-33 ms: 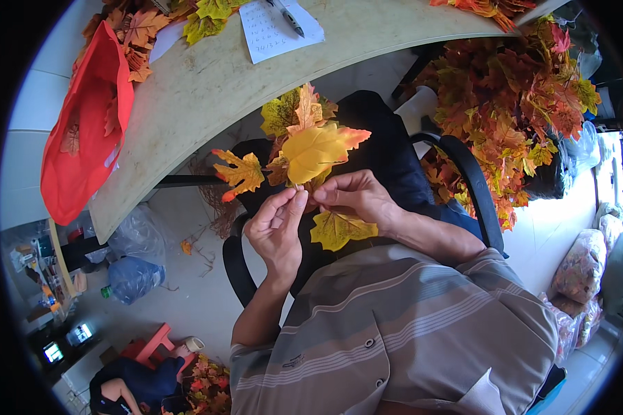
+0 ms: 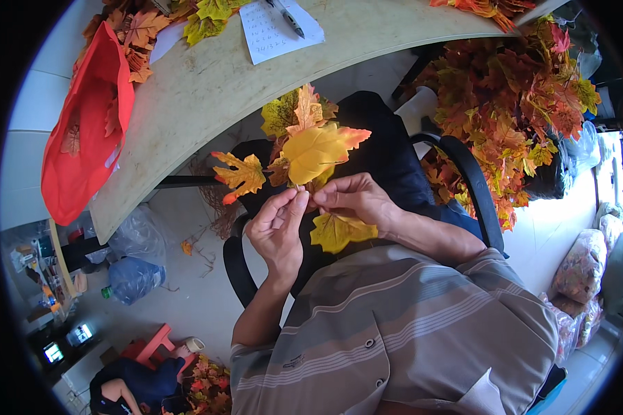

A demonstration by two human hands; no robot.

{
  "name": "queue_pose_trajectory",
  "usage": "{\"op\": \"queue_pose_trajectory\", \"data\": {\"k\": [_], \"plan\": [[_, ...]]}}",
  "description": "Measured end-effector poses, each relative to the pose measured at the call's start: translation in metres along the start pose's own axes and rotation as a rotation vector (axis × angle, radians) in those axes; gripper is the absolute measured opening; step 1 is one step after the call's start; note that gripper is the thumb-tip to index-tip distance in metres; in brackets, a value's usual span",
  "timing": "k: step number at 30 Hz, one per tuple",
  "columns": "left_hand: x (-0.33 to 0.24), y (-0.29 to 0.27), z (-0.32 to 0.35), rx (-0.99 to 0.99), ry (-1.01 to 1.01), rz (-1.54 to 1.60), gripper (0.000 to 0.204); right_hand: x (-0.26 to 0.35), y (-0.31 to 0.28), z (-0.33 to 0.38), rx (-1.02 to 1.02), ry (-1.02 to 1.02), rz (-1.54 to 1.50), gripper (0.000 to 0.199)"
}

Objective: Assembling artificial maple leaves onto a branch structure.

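A bunch of artificial maple leaves (image 2: 316, 153), yellow, orange and green, hangs in front of me above a black chair. My left hand (image 2: 277, 225) pinches its stem area from below between thumb and forefinger. Close beside it, my right hand (image 2: 353, 200) is also closed, its thumb and fingertips pressed together at the same spot. Whatever thin part lies between the right fingertips is hidden. One orange-yellow leaf (image 2: 241, 174) sticks out to the left. Another yellow leaf (image 2: 340, 232) droops below my right hand.
The pale table (image 2: 180, 104) curves across the front, bearing written paper (image 2: 270, 34), a pen (image 2: 289, 21) and a red bag (image 2: 86, 131). Black chair arms (image 2: 474, 183) flank my hands. A large leaf heap (image 2: 505, 111) stands right. A person (image 2: 142, 380) sits at the lower left.
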State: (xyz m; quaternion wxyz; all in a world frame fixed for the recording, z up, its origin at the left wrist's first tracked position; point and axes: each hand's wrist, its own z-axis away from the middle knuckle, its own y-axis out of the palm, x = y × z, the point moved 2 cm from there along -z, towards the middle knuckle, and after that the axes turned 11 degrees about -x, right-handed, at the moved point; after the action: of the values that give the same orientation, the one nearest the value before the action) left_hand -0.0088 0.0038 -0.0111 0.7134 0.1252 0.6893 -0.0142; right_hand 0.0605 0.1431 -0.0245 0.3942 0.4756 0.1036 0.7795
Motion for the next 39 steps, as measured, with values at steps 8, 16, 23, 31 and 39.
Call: {"op": "queue_pose_trajectory", "data": {"k": [8,16,23,31,39], "plan": [[-0.010,0.001,-0.002,-0.039,-0.064,0.086,0.015,-0.008,0.004,0.004,0.085,0.322,-0.275,0.016],[-0.015,-0.003,0.001,-0.015,-0.299,0.217,0.015,-0.018,0.003,0.007,0.008,-0.183,-0.163,0.013],[-0.025,0.000,0.005,-0.013,-0.254,0.222,0.013,0.004,0.015,0.020,-0.048,-0.451,0.110,0.016],[-0.021,-0.001,0.008,0.019,-0.196,0.196,0.014,0.008,0.019,0.020,-0.124,-0.571,0.245,0.018],[-0.017,-0.001,0.007,0.001,-0.138,0.175,0.016,0.009,0.017,0.021,-0.125,-0.575,0.284,0.017]]}}
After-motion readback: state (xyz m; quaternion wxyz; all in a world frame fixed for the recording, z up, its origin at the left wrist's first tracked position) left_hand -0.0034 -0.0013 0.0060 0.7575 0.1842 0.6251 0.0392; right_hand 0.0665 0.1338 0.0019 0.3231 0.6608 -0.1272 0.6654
